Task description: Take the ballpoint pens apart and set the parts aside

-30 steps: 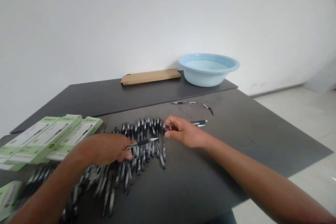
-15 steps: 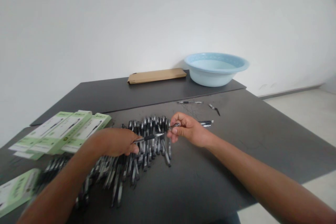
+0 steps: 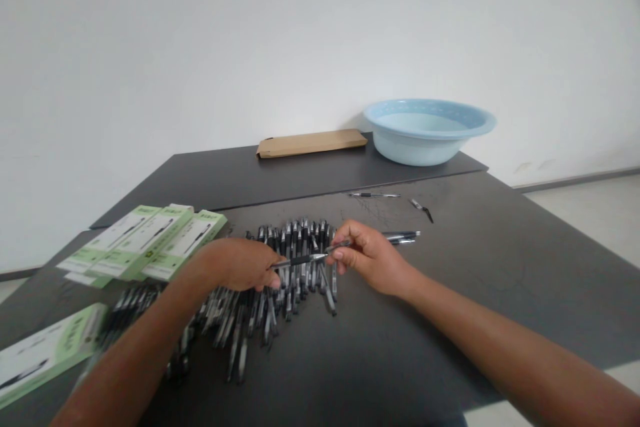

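Note:
A large pile of black and silver pens point(image 3: 260, 293) lies spread on the dark grey table point(image 3: 450, 280). Just above the pile, one pen point(image 3: 307, 257) is held level between both hands. My left hand point(image 3: 240, 265) is closed on its left end. My right hand point(image 3: 367, 257) pinches its right end with thumb and fingers.
Green and white pen boxes point(image 3: 145, 243) lie at the left, another box point(image 3: 45, 353) at the lower left edge. A few loose pens point(image 3: 403, 237) and pen parts point(image 3: 423, 209) lie right of the pile. A light blue basin point(image 3: 427, 130) and a brown envelope point(image 3: 313, 143) sit at the back.
My right hand has come onto the free end of the pen that my left hand holds. The view has drifted left, so everything sits further right in the frame.

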Demonstrator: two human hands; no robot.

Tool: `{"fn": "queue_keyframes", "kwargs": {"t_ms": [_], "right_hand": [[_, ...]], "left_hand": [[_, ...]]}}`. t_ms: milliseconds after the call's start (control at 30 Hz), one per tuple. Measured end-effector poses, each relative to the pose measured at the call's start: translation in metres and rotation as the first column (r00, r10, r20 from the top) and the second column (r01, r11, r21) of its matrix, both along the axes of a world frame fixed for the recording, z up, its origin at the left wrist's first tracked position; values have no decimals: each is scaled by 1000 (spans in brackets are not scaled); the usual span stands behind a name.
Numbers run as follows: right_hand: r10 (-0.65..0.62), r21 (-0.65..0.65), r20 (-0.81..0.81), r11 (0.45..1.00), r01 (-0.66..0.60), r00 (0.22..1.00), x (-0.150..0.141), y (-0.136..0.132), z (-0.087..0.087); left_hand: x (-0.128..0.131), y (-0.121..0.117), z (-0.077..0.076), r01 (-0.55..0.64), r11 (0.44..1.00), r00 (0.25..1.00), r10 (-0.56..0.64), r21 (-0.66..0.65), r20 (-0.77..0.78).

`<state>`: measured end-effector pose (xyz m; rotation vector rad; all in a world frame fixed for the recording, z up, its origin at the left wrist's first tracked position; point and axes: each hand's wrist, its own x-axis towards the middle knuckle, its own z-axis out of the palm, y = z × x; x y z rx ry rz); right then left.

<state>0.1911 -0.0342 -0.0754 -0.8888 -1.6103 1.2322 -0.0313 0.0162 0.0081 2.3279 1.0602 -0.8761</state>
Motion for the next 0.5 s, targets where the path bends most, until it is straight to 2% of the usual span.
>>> {"fn": "queue_keyframes", "kwargs": {"t_ms": [300,500], "right_hand": [[-98,217,273,975,38,957,-3,-8,1],[-163,339,490,941,-14,856,-8,-12,5]], "left_hand": [[3,-3,1,29,999,999,-28,17,-22],[8,-9,4,50,996,997,-45,74,-60]]}}
